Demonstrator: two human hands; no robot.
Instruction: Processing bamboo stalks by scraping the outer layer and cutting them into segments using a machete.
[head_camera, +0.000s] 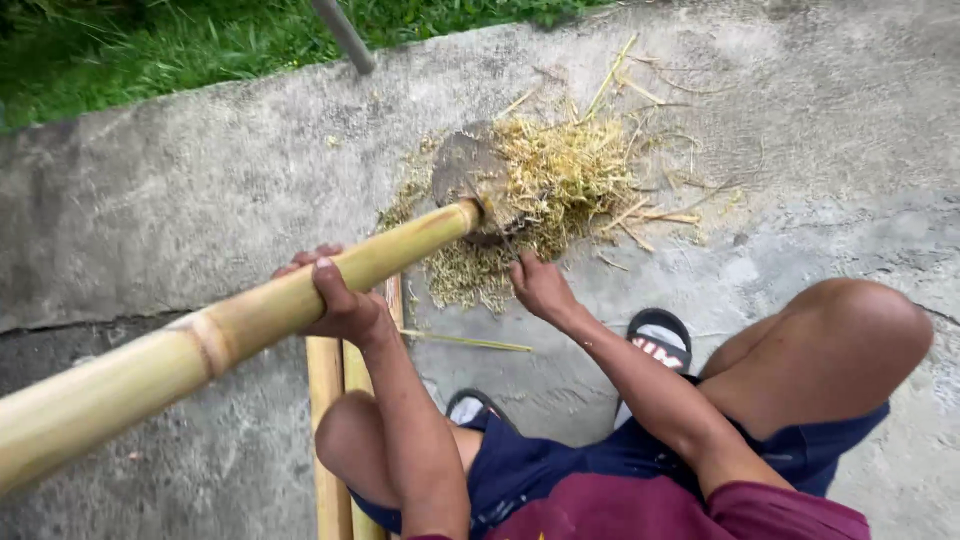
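The left hand (340, 300) is closed around a thick bamboo pole (230, 325), fingers wrapped over the top, holding it w/ the far end pointing to abt 2 o'clock. That end meets a dark rounded block (462, 170) on the concrete ground (200, 190). The right hand (542, 287) is at 6 o'clock of the block, fingers curled down at a blade or tool near the pole tip; I cannot tell exactly what it grips, the part is hidden. A heap of pale shavings (560, 180) lies at 3 o'clock of the block.

To do this well, I think: keep the pole steady on the block, cut away from the fingers, small strokes.

More bamboo pieces (325, 400) lie at 6 o'clock of the left hand. No packages or signs; only a sandal (655, 335) w/ a printed strap, black and white.
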